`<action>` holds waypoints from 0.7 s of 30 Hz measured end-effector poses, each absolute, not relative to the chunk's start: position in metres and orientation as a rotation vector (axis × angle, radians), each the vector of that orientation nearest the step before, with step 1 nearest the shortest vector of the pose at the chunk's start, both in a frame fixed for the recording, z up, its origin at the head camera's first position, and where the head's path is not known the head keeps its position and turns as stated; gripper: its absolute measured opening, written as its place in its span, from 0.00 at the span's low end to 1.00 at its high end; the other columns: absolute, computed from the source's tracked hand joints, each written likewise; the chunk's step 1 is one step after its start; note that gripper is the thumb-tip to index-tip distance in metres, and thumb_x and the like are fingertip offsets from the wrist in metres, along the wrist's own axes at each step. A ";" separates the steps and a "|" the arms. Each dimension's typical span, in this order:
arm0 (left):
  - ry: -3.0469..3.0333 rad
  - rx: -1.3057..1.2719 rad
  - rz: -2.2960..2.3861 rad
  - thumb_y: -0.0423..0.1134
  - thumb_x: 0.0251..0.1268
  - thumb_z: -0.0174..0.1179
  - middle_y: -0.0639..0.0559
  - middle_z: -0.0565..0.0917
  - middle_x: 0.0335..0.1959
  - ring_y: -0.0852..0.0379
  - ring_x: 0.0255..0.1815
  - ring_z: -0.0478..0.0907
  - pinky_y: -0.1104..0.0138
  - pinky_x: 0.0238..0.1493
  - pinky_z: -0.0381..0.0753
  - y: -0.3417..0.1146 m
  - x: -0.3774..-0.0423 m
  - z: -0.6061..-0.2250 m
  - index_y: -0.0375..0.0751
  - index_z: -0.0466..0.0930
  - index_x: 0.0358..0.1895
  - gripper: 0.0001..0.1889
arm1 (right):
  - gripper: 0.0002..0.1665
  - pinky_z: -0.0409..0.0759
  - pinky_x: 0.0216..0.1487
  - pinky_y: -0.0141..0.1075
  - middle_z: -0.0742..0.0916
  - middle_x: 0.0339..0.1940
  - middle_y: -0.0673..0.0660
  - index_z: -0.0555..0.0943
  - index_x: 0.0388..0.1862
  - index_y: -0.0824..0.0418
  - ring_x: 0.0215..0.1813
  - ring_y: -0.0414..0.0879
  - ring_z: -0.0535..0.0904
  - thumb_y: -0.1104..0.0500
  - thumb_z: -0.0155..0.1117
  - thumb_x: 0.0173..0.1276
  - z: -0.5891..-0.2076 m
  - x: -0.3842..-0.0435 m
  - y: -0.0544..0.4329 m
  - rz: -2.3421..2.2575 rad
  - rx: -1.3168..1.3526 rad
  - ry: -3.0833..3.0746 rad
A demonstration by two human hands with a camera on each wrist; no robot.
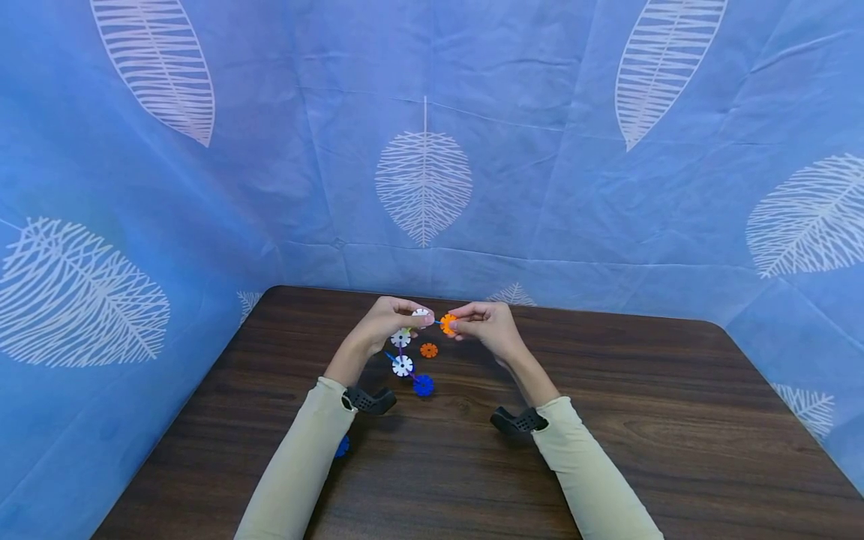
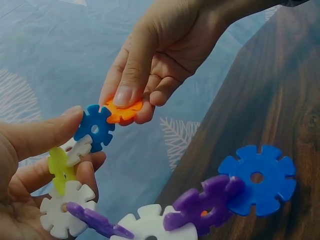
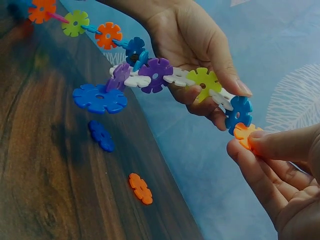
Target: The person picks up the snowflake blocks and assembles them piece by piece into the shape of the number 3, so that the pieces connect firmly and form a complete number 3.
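My left hand [image 1: 385, 324] holds a chain of notched plastic discs near one end, its thumb at a blue disc [image 2: 96, 131]. Beside that disc come a white disc and a yellow-green disc [image 3: 203, 84]. Between thumb and fingers, my right hand [image 1: 491, 328] pinches an orange disc [image 3: 245, 135], its edge meeting the blue disc's edge. White discs [image 2: 67, 209], purple discs [image 2: 207, 202] and a larger-looking blue disc [image 2: 257, 180] hang farther along. In the right wrist view, a branch with orange and green discs [image 3: 75, 23] stretches behind the left hand.
A loose orange disc [image 3: 140, 189] and a dark blue disc [image 3: 101, 136] lie on the brown wooden table [image 1: 675, 405]. Another blue piece [image 1: 343, 446] shows beside the left forearm, partly covered. A blue leaf-print cloth [image 1: 513, 172] hangs behind the table.
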State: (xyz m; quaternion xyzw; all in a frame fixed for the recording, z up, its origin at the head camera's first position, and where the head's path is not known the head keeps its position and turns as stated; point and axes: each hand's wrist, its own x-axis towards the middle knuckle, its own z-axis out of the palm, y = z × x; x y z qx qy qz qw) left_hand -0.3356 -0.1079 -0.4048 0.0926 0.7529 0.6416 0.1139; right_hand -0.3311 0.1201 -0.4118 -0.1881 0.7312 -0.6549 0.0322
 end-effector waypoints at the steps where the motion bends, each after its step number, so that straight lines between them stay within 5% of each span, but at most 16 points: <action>1: 2.207 0.267 1.882 0.38 0.66 0.70 0.48 0.89 0.43 0.34 0.53 0.81 0.45 0.58 0.83 -0.108 -0.335 -0.404 0.32 0.88 0.49 0.14 | 0.14 0.90 0.39 0.41 0.90 0.43 0.71 0.84 0.50 0.78 0.32 0.46 0.90 0.72 0.67 0.67 -0.412 -0.331 0.120 -2.017 -0.581 2.254; 16: 2.195 0.250 1.901 0.38 0.67 0.69 0.51 0.88 0.39 0.27 0.55 0.79 0.55 0.51 0.86 -0.105 -0.334 -0.403 0.31 0.87 0.49 0.14 | 0.14 0.90 0.37 0.38 0.91 0.40 0.68 0.83 0.50 0.79 0.32 0.44 0.90 0.71 0.68 0.68 -0.411 -0.330 0.119 -2.075 -0.561 2.224; 21: 2.200 0.222 1.898 0.38 0.66 0.70 0.51 0.87 0.40 0.38 0.43 0.84 0.63 0.45 0.86 -0.104 -0.334 -0.402 0.33 0.87 0.48 0.13 | 0.14 0.90 0.37 0.37 0.91 0.40 0.68 0.84 0.49 0.78 0.32 0.45 0.90 0.70 0.68 0.68 -0.412 -0.329 0.117 -2.077 -0.560 2.249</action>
